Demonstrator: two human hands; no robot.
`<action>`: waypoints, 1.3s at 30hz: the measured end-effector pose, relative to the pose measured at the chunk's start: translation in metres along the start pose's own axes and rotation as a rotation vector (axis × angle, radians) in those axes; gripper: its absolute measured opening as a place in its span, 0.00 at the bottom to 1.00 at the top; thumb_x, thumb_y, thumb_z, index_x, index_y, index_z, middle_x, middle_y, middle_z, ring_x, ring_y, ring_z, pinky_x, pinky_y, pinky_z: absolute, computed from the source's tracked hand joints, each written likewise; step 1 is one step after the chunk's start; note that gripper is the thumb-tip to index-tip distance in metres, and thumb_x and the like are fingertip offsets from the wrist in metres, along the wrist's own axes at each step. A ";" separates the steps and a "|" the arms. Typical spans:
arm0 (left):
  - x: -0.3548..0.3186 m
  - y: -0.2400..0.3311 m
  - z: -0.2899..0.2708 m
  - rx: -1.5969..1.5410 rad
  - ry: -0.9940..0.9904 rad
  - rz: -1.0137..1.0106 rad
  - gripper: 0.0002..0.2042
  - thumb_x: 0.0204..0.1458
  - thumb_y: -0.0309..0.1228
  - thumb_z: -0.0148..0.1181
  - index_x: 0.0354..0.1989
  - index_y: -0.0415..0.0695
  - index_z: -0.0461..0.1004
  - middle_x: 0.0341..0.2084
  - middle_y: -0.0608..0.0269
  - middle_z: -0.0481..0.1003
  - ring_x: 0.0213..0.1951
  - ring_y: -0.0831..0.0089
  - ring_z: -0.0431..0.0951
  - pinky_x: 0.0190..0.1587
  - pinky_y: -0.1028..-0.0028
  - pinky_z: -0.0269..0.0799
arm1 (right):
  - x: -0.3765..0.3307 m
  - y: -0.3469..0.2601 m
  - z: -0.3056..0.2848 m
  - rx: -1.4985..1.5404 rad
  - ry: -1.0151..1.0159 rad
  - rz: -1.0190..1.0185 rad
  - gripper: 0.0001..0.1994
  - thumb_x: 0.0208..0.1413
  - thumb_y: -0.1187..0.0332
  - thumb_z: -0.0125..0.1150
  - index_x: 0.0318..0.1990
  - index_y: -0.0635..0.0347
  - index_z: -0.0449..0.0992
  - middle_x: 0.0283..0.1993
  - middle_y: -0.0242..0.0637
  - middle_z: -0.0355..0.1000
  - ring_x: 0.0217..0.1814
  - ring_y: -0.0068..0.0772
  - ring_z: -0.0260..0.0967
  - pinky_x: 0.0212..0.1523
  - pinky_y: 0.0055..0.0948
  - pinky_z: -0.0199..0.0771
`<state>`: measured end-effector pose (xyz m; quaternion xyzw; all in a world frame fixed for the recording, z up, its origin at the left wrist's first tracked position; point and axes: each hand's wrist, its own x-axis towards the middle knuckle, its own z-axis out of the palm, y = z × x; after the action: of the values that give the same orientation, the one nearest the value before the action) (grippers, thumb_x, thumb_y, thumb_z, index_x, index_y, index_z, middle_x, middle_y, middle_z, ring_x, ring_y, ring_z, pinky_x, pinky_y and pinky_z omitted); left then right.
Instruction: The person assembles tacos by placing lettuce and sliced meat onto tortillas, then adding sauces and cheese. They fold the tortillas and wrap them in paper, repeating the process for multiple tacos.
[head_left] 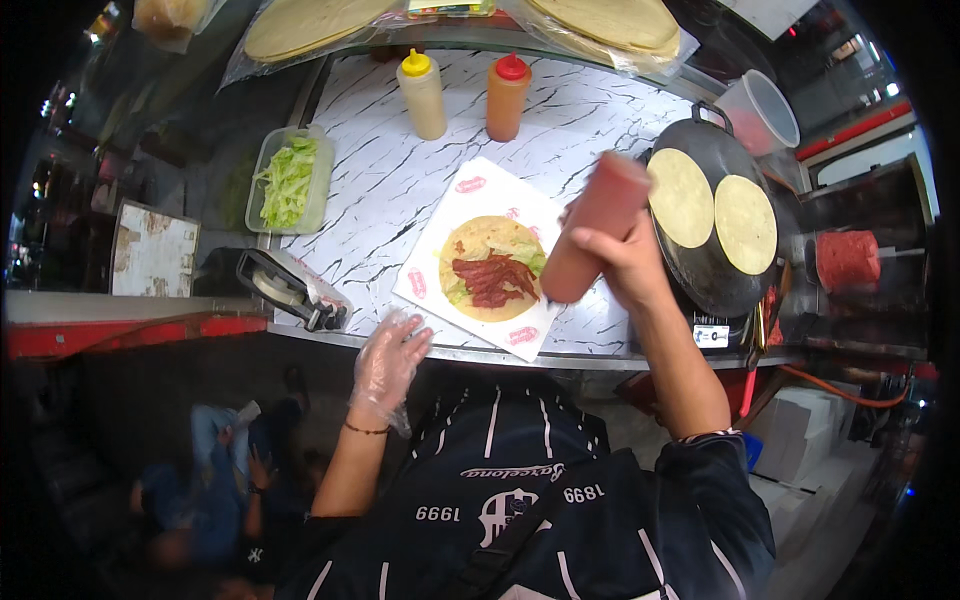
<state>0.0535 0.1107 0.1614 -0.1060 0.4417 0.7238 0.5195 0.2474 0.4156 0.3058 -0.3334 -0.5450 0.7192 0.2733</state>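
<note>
My right hand (pixel 625 262) grips a reddish squeeze bottle (pixel 598 225), tipped nozzle-down toward a round flatbread (pixel 493 268) on a white paper sheet (pixel 440 240). The flatbread carries lettuce and a streak of red sauce or meat strips. My left hand (pixel 388 362), in a clear plastic glove, hovers open at the counter's near edge, touching nothing. The bottle's nozzle end is blurred.
A marble-pattern counter (pixel 380 170) holds a yellow squeeze bottle (pixel 423 95), an orange one with a red cap (pixel 507 97), and a tub of shredded lettuce (pixel 290 180). A dark pan (pixel 700 270) with two flatbreads sits right. Bagged flatbreads lie at the back. A tape dispenser (pixel 290 290) sits left.
</note>
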 end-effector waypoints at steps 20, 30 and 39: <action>0.023 0.036 0.019 1.008 -0.063 0.556 0.24 0.66 0.31 0.62 0.69 0.35 0.71 0.64 0.47 0.76 0.59 0.54 0.81 0.63 0.63 0.74 | 0.028 0.016 -0.029 0.087 0.062 -0.264 0.30 0.50 0.81 0.77 0.60 0.63 0.70 0.53 0.41 0.76 0.59 0.39 0.76 0.64 0.43 0.78; 0.060 0.027 0.046 2.260 0.070 0.681 0.28 0.54 0.31 0.64 0.67 0.48 0.76 0.72 0.56 0.68 0.64 0.52 0.72 0.65 0.51 0.68 | 0.212 0.071 -0.040 1.013 0.278 0.165 0.25 0.76 0.55 0.54 0.69 0.63 0.63 0.66 0.52 0.66 0.66 0.53 0.72 0.67 0.60 0.80; 0.054 0.027 0.050 2.291 0.032 0.770 0.28 0.56 0.27 0.57 0.68 0.43 0.75 0.71 0.60 0.70 0.61 0.56 0.72 0.60 0.52 0.68 | 0.279 0.101 -0.078 1.113 0.322 0.098 0.26 0.73 0.47 0.60 0.67 0.55 0.69 0.67 0.58 0.67 0.68 0.60 0.68 0.66 0.55 0.84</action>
<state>0.0220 0.1822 0.1719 0.5454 0.8360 0.0183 0.0568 0.1297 0.6475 0.1432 -0.2694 -0.0203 0.8495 0.4533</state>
